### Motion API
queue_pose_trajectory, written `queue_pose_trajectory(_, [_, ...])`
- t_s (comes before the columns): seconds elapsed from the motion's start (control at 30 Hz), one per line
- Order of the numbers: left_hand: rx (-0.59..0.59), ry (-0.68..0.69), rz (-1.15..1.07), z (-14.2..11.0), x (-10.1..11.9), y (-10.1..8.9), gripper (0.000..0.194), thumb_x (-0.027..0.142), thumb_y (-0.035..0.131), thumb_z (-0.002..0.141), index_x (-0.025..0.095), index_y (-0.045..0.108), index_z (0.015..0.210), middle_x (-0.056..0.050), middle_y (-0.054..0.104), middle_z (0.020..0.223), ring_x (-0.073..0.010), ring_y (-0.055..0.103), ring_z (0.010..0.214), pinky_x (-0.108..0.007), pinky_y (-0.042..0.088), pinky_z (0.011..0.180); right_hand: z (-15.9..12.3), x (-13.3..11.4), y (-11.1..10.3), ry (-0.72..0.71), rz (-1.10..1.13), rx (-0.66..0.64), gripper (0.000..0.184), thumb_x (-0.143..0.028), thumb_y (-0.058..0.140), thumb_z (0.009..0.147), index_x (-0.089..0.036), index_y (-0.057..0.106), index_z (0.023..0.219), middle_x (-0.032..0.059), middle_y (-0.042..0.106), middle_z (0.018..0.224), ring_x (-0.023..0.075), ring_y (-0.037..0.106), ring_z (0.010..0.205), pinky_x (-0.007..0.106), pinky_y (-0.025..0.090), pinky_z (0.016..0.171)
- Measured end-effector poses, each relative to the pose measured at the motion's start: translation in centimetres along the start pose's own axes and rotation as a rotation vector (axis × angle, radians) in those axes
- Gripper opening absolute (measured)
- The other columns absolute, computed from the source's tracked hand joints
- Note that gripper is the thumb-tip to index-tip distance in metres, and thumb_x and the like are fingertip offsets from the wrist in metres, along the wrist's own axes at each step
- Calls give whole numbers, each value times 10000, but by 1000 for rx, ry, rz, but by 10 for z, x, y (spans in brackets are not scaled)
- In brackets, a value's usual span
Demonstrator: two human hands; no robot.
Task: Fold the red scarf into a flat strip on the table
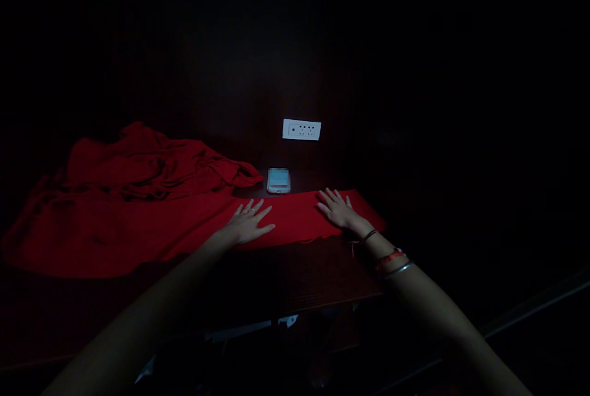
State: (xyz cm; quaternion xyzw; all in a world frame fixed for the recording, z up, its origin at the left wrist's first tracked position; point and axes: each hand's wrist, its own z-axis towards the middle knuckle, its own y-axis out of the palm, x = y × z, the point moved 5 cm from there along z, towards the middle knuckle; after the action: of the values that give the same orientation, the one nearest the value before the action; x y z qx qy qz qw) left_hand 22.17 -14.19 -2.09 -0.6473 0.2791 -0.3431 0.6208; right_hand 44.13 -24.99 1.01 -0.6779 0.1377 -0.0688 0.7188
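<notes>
- while our left hand (249, 222) presses flat, fingers spread, on the red cloth (138, 211), gripping nothing
- our right hand (338, 208) lies open at three o'clock, phone (278, 180) at twelve

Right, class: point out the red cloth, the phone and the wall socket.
red cloth (115, 224): head view, flat middle part.
phone (278, 179): head view, lit screen.
wall socket (301, 130): head view, centre of white plate.

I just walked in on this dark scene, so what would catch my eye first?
The big red cloth stands out most: it is spread over the dark table, flat under both hands and bunched up at the far left. The left hand and right hand lie palm down on its flat part, fingers spread. Just beyond them a phone with a lit screen rests below a white wall socket.
</notes>
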Motion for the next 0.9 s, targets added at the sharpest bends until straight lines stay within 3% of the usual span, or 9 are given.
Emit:
queue_pose_trajectory(0.1, [-5, -31, 7, -2, 0, -2, 736, 699, 230, 712, 291, 169, 1321, -62, 88, 1400, -340, 40, 1254, -520, 101, 969, 1, -41, 6, -186, 17, -42, 628, -599, 90, 802, -281, 85, 1344, 6, 34, 1414, 249, -3, 1273, 535, 51, 977])
queue_pose_trajectory(0.2, [-20, -68, 11, -2, -1, -1, 731, 706, 239, 703, 318, 158, 1317, -42, 80, 1402, -369, 51, 1244, -531, 116, 960, 10, -41, 17, -165, 5, -114, 640, -615, 101, 791, -287, 107, 1341, -1, 50, 1413, 261, -2, 1271, 538, 24, 977])
queue_pose_trajectory(0.33, [-22, -76, 40, -1, -2, 1, 716, 698, 242, 709, 325, 157, 1315, -29, 96, 1400, -368, 50, 1243, -520, 122, 963, 21, 22, 20, 39, 19, -144, 603, -570, 108, 815, -278, 103, 1342, -4, 55, 1411, 249, 28, 1272, 519, 37, 986])
queue_pose_trajectory(0.43, [-22, -65, 52, 0, -2, 2, 710, 689, 250, 715, 320, 158, 1316, -40, 103, 1398, -373, 54, 1240, -521, 123, 960, 23, 75, 16, 142, -10, -133, 591, -502, 122, 844, -193, 116, 1348, 44, 56, 1411, 212, 30, 1275, 425, 71, 1015])
queue_pose_trajectory(0.57, [-16, -59, 57, 0, -3, 2, 699, 675, 255, 724, 313, 164, 1316, -42, 109, 1397, -370, 73, 1240, -513, 119, 965, 20, 105, 4, 200, -12, -49, 619, -451, 110, 861, -49, 188, 1326, 139, 127, 1390, 198, 73, 1272, 342, 116, 1019])
queue_pose_trajectory(0.63, [-18, -60, 55, 0, -3, 3, 696, 665, 259, 730, 304, 164, 1318, -44, 105, 1398, -363, 76, 1242, -508, 117, 969, 15, 99, -2, 195, -15, 1, 623, -441, 86, 865, -30, 174, 1325, 149, 114, 1391, 199, 55, 1274, 337, 106, 1020])
queue_pose_trajectory(0.73, [5, -36, 55, -1, -3, 1, 683, 648, 271, 739, 297, 174, 1317, -45, 97, 1400, -343, 50, 1251, -509, 113, 970, 3, 67, -9, 68, 5, 67, 636, -495, 90, 851, -94, 146, 1342, 107, 76, 1403, 204, 21, 1275, 363, 90, 1023])
queue_pose_trajectory(0.83, [2, -9, 57, -1, -2, 1, 661, 633, 263, 752, 300, 175, 1316, -45, 105, 1399, -328, 50, 1256, -510, 115, 969, -13, 36, 0, -56, 30, -22, 622, -542, 106, 833, -197, 111, 1351, 46, 77, 1409, 207, 29, 1275, 401, 92, 1020])
queue_pose_trajectory(0.9, [-23, -6, 57, -1, -3, 1, 653, 627, 252, 758, 299, 169, 1317, -47, 112, 1398, -329, 72, 1254, -507, 127, 966, -23, 35, 8, -27, 3, -93, 583, -528, 115, 840, -242, 102, 1348, 18, 72, 1410, 212, 32, 1274, 423, 91, 1015])
